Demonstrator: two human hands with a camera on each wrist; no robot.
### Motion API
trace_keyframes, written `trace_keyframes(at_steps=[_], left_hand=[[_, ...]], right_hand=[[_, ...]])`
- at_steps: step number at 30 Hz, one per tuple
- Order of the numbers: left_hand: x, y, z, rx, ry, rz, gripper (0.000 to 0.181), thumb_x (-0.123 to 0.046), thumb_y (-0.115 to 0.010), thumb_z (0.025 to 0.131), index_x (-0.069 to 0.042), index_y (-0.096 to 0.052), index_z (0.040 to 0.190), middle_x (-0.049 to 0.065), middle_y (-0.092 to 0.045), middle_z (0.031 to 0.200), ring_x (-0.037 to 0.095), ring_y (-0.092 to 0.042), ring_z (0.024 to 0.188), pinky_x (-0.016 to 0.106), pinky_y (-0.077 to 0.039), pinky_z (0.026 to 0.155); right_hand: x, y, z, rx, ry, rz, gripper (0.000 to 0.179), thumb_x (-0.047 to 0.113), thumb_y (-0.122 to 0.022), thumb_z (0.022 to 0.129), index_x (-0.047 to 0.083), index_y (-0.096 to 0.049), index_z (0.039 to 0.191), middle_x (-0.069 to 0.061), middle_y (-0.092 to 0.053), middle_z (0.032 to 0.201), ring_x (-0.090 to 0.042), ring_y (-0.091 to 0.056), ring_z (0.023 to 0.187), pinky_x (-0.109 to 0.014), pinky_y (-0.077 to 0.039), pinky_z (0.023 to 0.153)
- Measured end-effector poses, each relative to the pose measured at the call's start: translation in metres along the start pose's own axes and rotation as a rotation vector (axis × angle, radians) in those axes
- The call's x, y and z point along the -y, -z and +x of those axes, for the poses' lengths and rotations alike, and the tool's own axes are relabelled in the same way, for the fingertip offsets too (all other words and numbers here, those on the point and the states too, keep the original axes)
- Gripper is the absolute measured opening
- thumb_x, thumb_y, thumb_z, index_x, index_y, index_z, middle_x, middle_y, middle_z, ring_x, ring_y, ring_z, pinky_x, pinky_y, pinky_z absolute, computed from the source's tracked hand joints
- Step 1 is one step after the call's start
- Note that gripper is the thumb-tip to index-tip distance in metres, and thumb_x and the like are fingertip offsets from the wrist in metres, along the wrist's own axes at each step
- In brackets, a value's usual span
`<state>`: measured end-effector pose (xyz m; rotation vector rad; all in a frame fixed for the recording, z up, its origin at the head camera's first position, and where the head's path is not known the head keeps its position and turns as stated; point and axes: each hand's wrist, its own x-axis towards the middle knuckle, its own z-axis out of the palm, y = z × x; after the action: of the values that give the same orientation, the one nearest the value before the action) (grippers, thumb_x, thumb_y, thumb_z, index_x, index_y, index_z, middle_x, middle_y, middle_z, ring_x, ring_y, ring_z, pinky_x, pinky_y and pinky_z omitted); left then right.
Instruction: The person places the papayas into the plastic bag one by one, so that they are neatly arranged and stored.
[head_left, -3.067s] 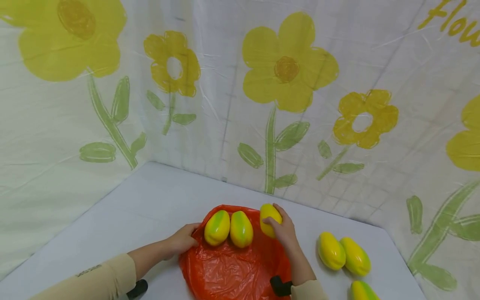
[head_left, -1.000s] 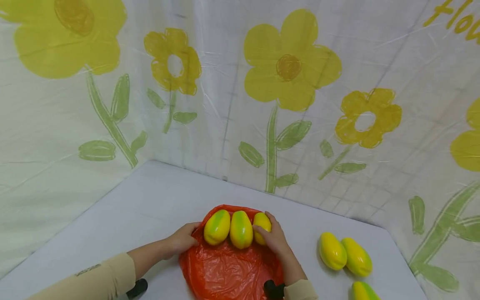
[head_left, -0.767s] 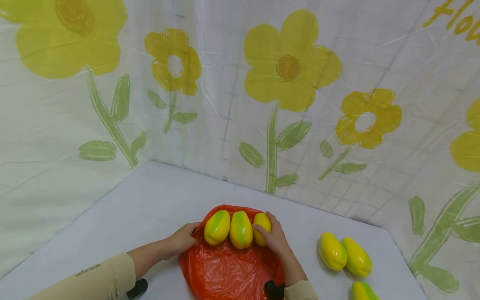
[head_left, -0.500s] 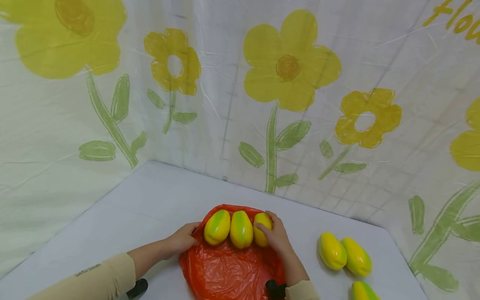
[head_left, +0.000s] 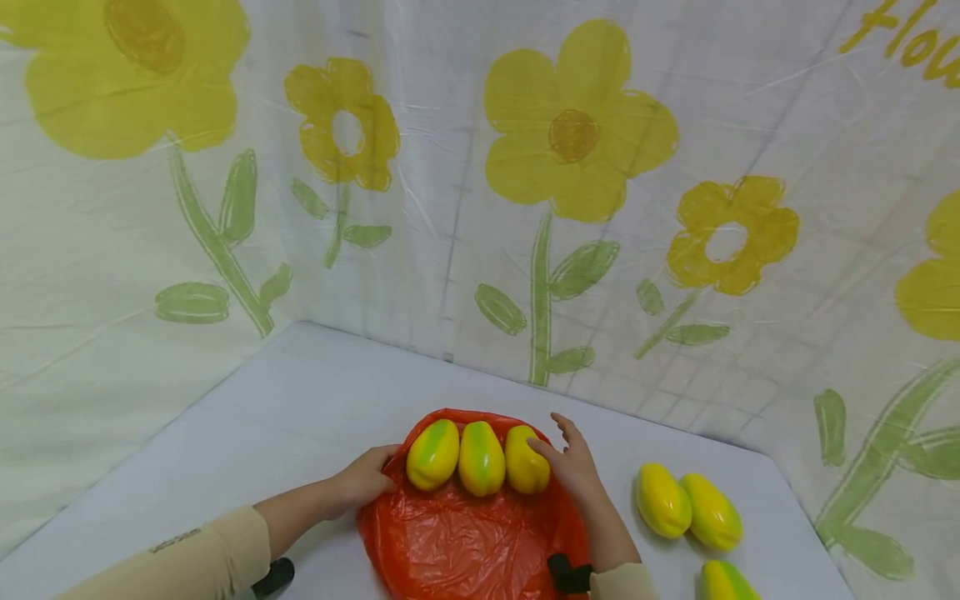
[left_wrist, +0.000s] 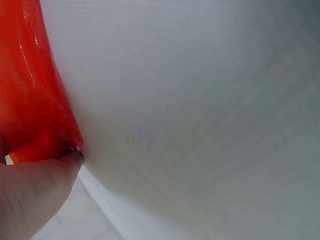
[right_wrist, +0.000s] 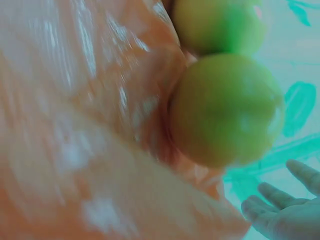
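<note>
A red plastic bag (head_left: 465, 542) lies spread on the table, its left rim pinched by my left hand (head_left: 367, 477). In the left wrist view, the thumb (left_wrist: 45, 187) presses on the bag's edge (left_wrist: 35, 100). Three glossy yellow papaya-like fruits with green streaks sit in a row along the far part of the bag: a left one (head_left: 433, 455), a middle one (head_left: 482, 459) and a right one (head_left: 527, 461). My right hand (head_left: 576, 468) is beside the right fruit with fingers spread. The right wrist view shows its fingers (right_wrist: 280, 197) apart from the nearest fruit (right_wrist: 227, 110).
Two more yellow fruits lie side by side on the table to the right, one (head_left: 663, 500) touching the other (head_left: 711, 512). Another fruit (head_left: 726, 582) is cut off at the bottom edge. A flower-printed curtain (head_left: 420, 275) rises behind the white table (head_left: 300, 400).
My right hand brought the third fruit left to the row's right end, then let go and drew away to the right. The left hand stayed at the bag's rim.
</note>
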<state>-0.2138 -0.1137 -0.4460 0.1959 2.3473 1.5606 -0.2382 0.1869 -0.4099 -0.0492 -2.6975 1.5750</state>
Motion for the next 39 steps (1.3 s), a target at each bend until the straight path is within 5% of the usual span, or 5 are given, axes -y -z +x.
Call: trace_keyframes(at_steps=[11,18,31,39], left_hand=[[-0.001,0.000,-0.001,-0.013,0.014,0.006,0.057,0.007,-0.055,0.079,0.001,-0.043,0.135,0.017,-0.052,0.131,0.022,-0.056,0.102,0.038,-0.056,0.082],[0.000,-0.001,0.000,-0.020,0.020,0.007,0.057,0.007,-0.055,0.080,0.001,-0.043,0.135,0.016,-0.053,0.130,0.021,-0.056,0.099,0.038,-0.056,0.080],[-0.001,-0.001,-0.002,-0.026,0.030,0.005,0.057,0.006,-0.055,0.080,0.000,-0.043,0.135,0.015,-0.054,0.128,0.020,-0.057,0.095,0.037,-0.057,0.077],[-0.001,0.000,-0.001,-0.008,0.008,-0.002,0.057,0.007,-0.055,0.080,0.001,-0.042,0.135,0.016,-0.054,0.127,0.019,-0.057,0.093,0.036,-0.057,0.076]], right_hand=[[-0.003,0.030,-0.002,-0.018,-0.017,-0.002,0.070,0.033,-0.065,0.084,0.011,-0.034,0.142,-0.020,-0.025,0.150,-0.044,-0.020,0.138,-0.059,-0.022,0.110],[-0.008,0.052,-0.002,-0.155,0.013,0.059,0.062,0.024,-0.064,0.086,0.007,-0.037,0.139,-0.021,-0.030,0.147,-0.039,-0.024,0.138,-0.049,-0.020,0.115],[-0.020,0.093,-0.008,-0.181,-0.124,0.003,0.072,0.032,-0.059,0.088,0.009,-0.024,0.147,-0.022,-0.019,0.152,-0.039,-0.017,0.139,-0.052,-0.020,0.114],[-0.029,0.109,-0.011,-0.238,-0.137,0.013,0.077,0.030,-0.059,0.089,0.009,-0.015,0.149,-0.023,-0.016,0.153,-0.041,-0.015,0.140,-0.052,-0.018,0.115]])
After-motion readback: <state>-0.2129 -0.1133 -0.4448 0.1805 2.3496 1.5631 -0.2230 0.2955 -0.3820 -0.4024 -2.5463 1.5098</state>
